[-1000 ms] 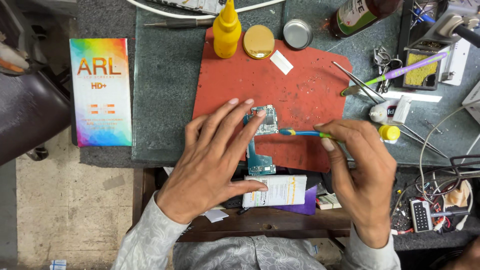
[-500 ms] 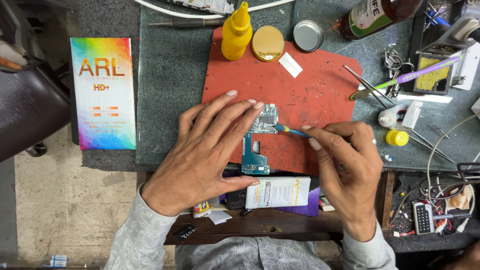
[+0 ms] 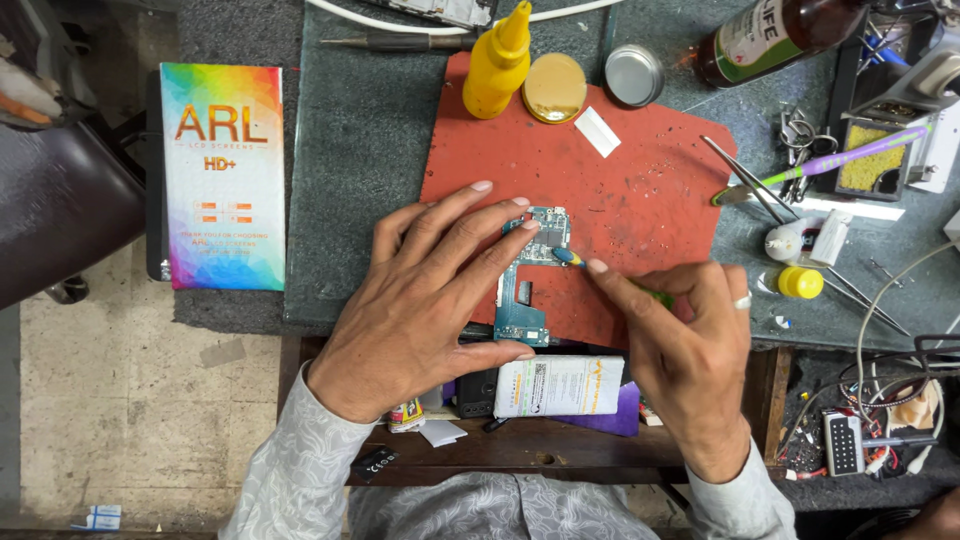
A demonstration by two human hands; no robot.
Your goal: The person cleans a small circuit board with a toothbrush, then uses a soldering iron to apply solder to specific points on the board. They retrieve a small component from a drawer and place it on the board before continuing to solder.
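Note:
A small teal circuit board (image 3: 530, 270) lies on a red work mat (image 3: 640, 190). My left hand (image 3: 425, 295) rests flat on the mat with its fingertips pressing the board's left edge and top. My right hand (image 3: 690, 345) is closed around a thin tool with a green and yellow handle (image 3: 655, 295). The tool's blue tip (image 3: 568, 256) touches the upper part of the board.
A yellow squeeze bottle (image 3: 497, 62), a round gold tin (image 3: 555, 88) and a silver lid (image 3: 634, 75) stand at the mat's far edge. A rainbow-coloured box (image 3: 222, 175) lies to the left. Tweezers (image 3: 745, 175), a purple brush (image 3: 850, 150) and a brown bottle (image 3: 770, 35) lie right. A white packet (image 3: 560, 385) sits at the near edge.
My right hand has slid left and turned the tool, bringing its tip from beside the board onto the board. My left hand has stayed holding the board.

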